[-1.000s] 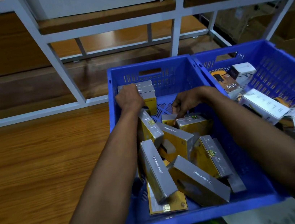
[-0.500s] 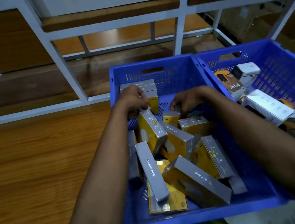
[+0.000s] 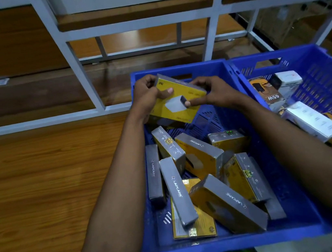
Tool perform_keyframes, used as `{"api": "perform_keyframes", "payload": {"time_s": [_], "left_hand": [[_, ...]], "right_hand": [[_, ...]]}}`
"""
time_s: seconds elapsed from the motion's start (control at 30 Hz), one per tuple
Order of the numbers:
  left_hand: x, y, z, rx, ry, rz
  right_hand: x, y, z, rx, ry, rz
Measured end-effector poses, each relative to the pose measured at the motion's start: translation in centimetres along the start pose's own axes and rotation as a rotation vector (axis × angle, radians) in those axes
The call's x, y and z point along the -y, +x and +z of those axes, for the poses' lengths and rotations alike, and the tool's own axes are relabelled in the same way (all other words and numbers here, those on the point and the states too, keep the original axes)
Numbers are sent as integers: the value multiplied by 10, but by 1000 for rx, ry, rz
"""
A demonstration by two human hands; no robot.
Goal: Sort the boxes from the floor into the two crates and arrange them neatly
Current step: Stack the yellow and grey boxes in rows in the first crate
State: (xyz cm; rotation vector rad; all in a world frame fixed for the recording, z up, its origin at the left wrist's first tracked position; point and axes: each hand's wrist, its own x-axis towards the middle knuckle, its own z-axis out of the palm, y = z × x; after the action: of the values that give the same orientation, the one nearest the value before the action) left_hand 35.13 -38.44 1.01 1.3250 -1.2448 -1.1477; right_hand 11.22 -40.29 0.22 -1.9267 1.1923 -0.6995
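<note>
Now | yellow box (image 3: 187, 94) aloft over crate (image 3: 231, 245) | left hand (image 3: 146, 96), right hand (image 3: 218, 93) gripping opposite ends

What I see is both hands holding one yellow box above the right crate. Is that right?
Not quite. In the head view the left hand and right hand hold the yellow box above the left crate, not the right crate.

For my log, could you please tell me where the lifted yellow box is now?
Head view: the yellow box is gripped by the left hand and right hand above the far end of the left blue crate.
</note>
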Motion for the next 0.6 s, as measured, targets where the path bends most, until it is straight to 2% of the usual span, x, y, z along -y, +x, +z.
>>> {"api": "perform_keyframes", "payload": {"time_s": [0.1, 0.2, 0.27, 0.4, 0.5, 0.6], "left_hand": [[4, 7, -5, -77, -50, -5], [1, 2, -1, -94, 16, 10], [-2, -3, 3, -95, 229, 57], [-13, -13, 10, -58, 955, 195], [-19, -15, 15, -43, 1134, 202], [-20, -15, 17, 46, 1187, 226]], "right_hand": [[0, -2, -4, -35, 13, -8], [2, -3, -4, -47, 0, 5], [3, -2, -3, -44, -37, 16], [4, -2, 0, -31, -103, 26], [3, -1, 3, -39, -149, 35], [5, 0, 5, -46, -205, 24]]}}
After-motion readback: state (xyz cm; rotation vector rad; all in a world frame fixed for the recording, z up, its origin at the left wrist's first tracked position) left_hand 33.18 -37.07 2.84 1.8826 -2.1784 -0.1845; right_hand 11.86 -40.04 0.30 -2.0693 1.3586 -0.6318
